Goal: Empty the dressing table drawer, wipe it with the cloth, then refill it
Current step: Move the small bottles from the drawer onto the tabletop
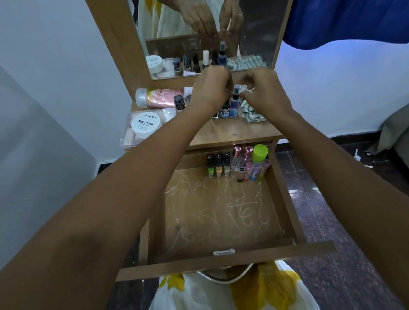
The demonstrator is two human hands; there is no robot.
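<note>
Over the far right part of the bench [228,132], both hands hang close together just above a cluster of bottles. The left hand [211,90] is seen from the back with its fingers bent downward. Whether they hold anything cannot be told, since the hand itself hides them. The right hand [266,94] pinches a small whitish piece [244,89] between thumb and fingertips, right beside the clear cap of a blue spray bottle [234,102]. What the piece is cannot be made out. A dark Nivea bottle [224,110] stands just left of the spray bottle.

The striped cloth [250,111] lies crumpled near the bench's right edge, just beside the spray bottle and below the right hand. Along the far edge, toward the left, a pink bottle [160,97] lies on its side, with a small dark-capped bottle [179,102] upright just in front of it. At the left edge a white jar [145,124] marked nail polish sits on a clear box [128,138] by the near left corner.

Below the near edge the drawer [284,204] stands pulled well out, its wooden floor covered with pale scribbles. In its far right corner three nail polish bottles [218,166] stand in a row. Next to them are two clear bottles [238,156] with rosy caps, a container with a lime-green lid [259,152] and several pink tubes [256,170] lying side by side. A mirror [256,25] behind the bench reflects the hands and bottles.
</note>
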